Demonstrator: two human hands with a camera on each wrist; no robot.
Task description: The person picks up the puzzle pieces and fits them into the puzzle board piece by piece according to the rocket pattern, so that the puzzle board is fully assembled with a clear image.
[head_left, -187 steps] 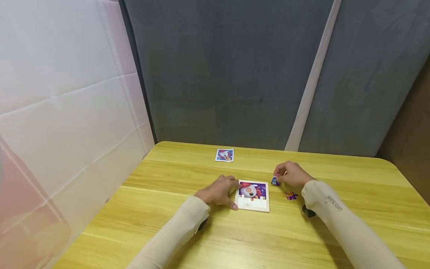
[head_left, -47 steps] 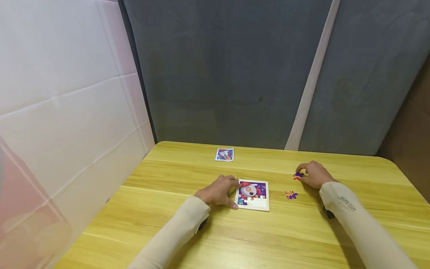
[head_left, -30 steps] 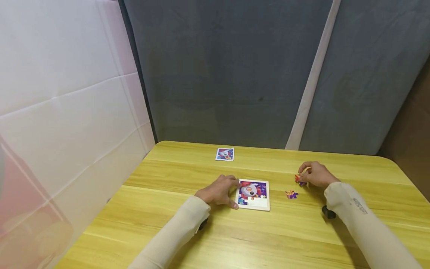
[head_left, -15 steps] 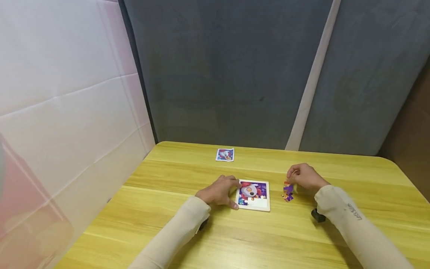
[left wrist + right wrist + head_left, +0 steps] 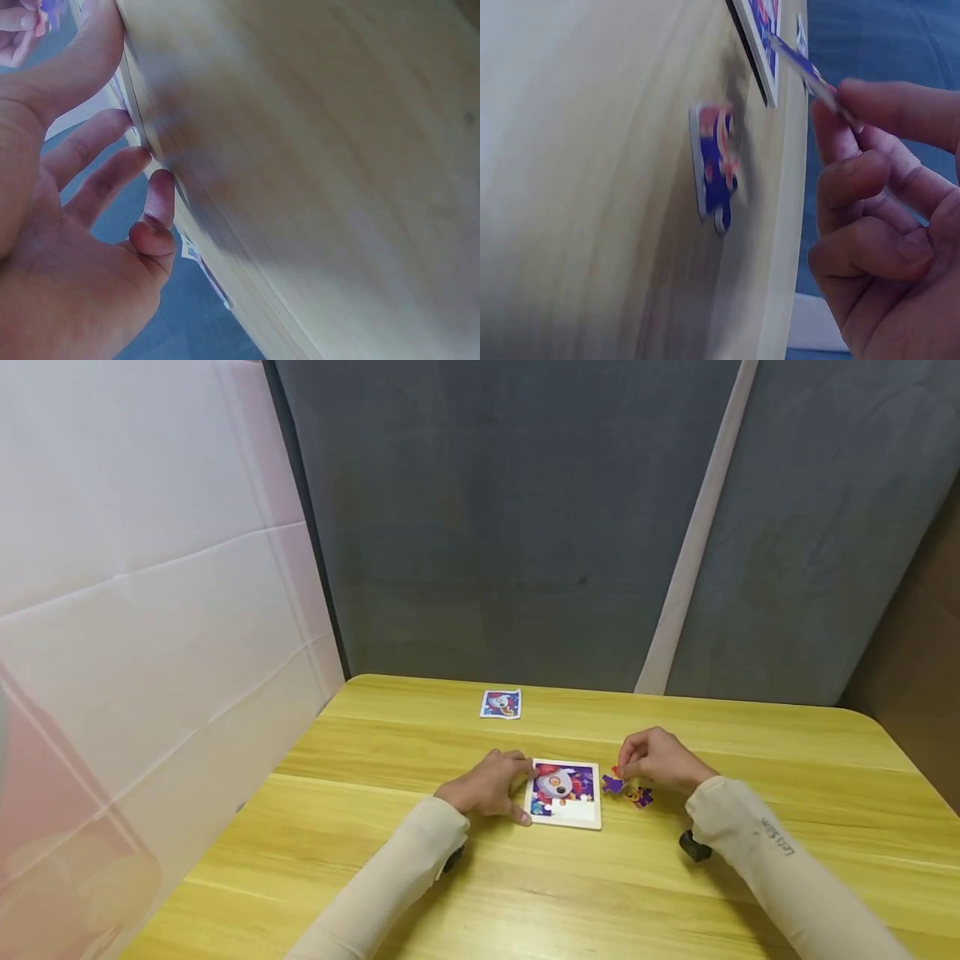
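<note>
Here the right hand (image 5: 658, 762) pinched a small puzzle piece (image 5: 613, 782) between thumb and fingertips. The piece hung just above the surface (image 5: 525, 893), right beside the right edge of the tray (image 5: 597, 795). The right wrist view showed the same piece (image 5: 799, 66) held thin-side on in the fingertips (image 5: 870, 101), close to the tray's edge (image 5: 756, 30).

The tray was a small white frame lying flat. Inside it sat puzzle pieces that made a bright picture in red, purple and white. The top part was filled. A strip along the bottom, toward the right, was bare and white.

The left hand (image 5: 487, 789) rested on the surface at the tray's left side. Its fingers (image 5: 112, 161) were gently bent and touched the tray's edge, and its thumb lay along the near corner. It held nothing.

One more loose piece (image 5: 641, 797) lay flat on the surface, just under the right hand and near the tray. In the right wrist view it (image 5: 714, 166) looked blurry.

A small picture card (image 5: 501, 704) lay far back on the surface, well apart from the tray.
</note>
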